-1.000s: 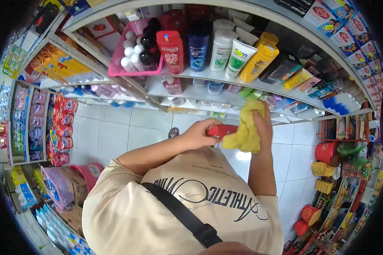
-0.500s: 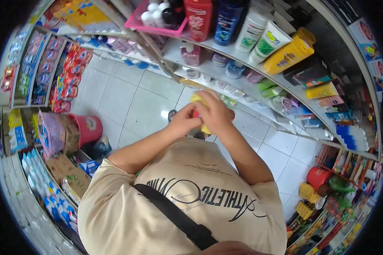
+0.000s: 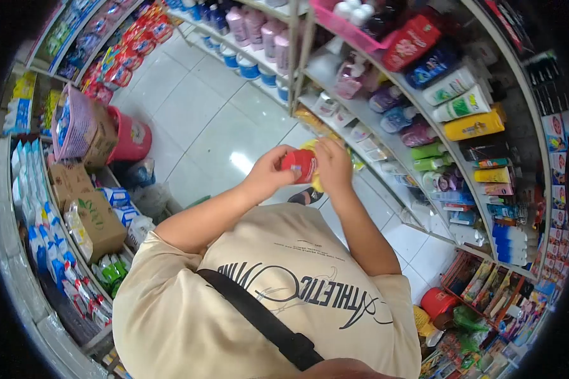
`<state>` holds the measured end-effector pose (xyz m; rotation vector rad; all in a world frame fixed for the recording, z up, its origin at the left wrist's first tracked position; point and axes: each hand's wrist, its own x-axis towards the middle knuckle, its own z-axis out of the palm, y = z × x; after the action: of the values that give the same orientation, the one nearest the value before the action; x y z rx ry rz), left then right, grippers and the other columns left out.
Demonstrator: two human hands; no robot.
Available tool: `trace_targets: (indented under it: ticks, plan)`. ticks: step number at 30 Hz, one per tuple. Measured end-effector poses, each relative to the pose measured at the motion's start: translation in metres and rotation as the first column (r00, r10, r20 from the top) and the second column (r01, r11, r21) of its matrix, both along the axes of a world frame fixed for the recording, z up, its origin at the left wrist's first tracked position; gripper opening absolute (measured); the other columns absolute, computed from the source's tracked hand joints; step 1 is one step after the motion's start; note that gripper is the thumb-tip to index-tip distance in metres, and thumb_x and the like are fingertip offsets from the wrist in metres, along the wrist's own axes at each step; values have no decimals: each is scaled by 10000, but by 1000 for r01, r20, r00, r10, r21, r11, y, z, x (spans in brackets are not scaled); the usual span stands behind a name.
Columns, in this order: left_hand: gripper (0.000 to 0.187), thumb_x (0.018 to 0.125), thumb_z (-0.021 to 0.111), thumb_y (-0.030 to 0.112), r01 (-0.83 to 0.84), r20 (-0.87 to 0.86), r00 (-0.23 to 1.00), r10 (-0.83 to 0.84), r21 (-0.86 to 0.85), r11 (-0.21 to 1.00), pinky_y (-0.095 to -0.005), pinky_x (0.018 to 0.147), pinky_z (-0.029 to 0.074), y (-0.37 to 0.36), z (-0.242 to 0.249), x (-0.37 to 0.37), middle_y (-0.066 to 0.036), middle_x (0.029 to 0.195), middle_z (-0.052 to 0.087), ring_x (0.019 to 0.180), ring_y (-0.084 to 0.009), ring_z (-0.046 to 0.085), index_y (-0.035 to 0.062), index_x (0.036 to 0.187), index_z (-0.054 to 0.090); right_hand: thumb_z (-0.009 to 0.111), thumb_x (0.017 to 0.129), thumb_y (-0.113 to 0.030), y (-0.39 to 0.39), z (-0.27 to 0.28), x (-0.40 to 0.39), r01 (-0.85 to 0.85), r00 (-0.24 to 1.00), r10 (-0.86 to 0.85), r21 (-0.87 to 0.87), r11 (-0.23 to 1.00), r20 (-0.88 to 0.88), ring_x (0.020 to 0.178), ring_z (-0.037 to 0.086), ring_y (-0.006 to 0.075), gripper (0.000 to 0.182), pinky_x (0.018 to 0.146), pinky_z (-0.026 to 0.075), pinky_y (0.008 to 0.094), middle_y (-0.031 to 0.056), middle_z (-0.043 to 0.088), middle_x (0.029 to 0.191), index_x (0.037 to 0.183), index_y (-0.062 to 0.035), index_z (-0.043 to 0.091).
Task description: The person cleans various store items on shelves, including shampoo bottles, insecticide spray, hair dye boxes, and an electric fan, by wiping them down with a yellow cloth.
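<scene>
While the left hand point(image 3: 267, 177) grips a small red bottle point(image 3: 300, 164) at chest height, the right hand's point(image 3: 332, 165) fingers press a yellow cloth point(image 3: 314, 183) against it, near the toiletry shelf point(image 3: 385, 95).

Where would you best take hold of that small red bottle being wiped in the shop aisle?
Grip the red bottle around its lower body, coming from the left, as the left hand does. That leaves its upper side free for the right hand, which presses the yellow cloth against it.

Glossy red plastic container point(image 3: 300, 165), soft yellow cloth point(image 3: 316, 183), shiny tiled floor point(image 3: 196, 120).
</scene>
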<state>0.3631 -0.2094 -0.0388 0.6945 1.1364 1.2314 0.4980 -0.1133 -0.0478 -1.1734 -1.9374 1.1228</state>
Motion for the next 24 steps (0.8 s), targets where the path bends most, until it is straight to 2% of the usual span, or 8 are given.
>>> trace_targets:
  ticks: [4, 6, 11, 13, 15, 17, 20, 24]
  plan:
    - [362, 757, 558, 89, -199, 167, 962, 216, -111, 974, -305, 778, 476, -60, 2, -33, -66, 959, 559, 875, -152, 554, 12, 1100, 470, 560, 765, -159, -61, 17, -64, -224, 965, 256, 348, 910, -50, 822, 567, 320, 185, 762, 430, 399, 135, 607, 850, 877, -23, 614]
    - [374, 740, 585, 69, -219, 89, 971, 221, -31, 975, -292, 777, 473, -89, 1, -50, -69, 976, 554, 878, -147, 555, 2, 1092, 476, 558, 761, -149, -78, 11, -78, -265, 942, 325, 414, 871, -79, 831, 565, 313, 177, 783, 423, 407, 128, 606, 858, 881, -32, 615]
    - [463, 701, 620, 20, -146, -53, 986, 156, 160, 976, -295, 848, 442, -144, 23, -82, -82, 1038, 551, 956, -138, 541, -16, 1138, 472, 521, 806, -147, -85, -41, -77, -88, 985, 66, -135, 987, -159, 805, 591, 259, 204, 754, 462, 367, 107, 617, 902, 962, -35, 593]
    - [499, 692, 626, 14, -89, -110, 989, 104, 132, 987, -295, 876, 424, -159, 34, -91, -88, 1077, 545, 991, -144, 531, -18, 1163, 467, 481, 845, -204, -96, -48, -83, -45, 936, -139, -501, 864, -323, 810, 598, 245, 227, 747, 474, 355, 92, 623, 916, 985, -59, 586]
    - [515, 687, 620, 6, -57, -172, 981, 86, 168, 984, -298, 895, 411, -169, 40, -101, -92, 1103, 541, 1020, -150, 521, -17, 1178, 466, 435, 863, -299, -104, -44, -91, -317, 806, -307, -806, 499, -507, 823, 600, 242, 300, 735, 483, 367, 101, 620, 931, 1000, -71, 574]
    - [513, 687, 603, -3, -50, -237, 965, 116, 268, 962, -301, 905, 404, -176, 43, -114, -94, 1115, 538, 1043, -157, 512, -13, 1182, 470, 349, 848, -492, -118, -33, -98, -485, 730, -491, -867, 119, -476, 786, 620, 258, 492, 692, 499, 405, 143, 620, 935, 1010, -78, 559]
    - [495, 692, 560, -12, -165, -34, 982, 183, 300, 940, -305, 890, 417, -183, 45, -139, -100, 1126, 536, 1053, -161, 506, -5, 1179, 476, 341, 821, -560, -144, -18, -103, -712, 652, -364, -702, 5, -665, 716, 631, 271, 570, 603, 509, 397, 142, 629, 915, 1008, -68, 560]
    - [400, 670, 563, 30, -211, -41, 974, 224, 207, 955, -282, 853, 426, -191, 43, -169, -84, 1001, 561, 983, -144, 524, 12, 1067, 519, 288, 832, -589, -149, -1, -118, -672, 648, -261, -699, 246, -715, 695, 633, 253, 604, 471, 495, 335, 135, 629, 926, 1045, -80, 534]
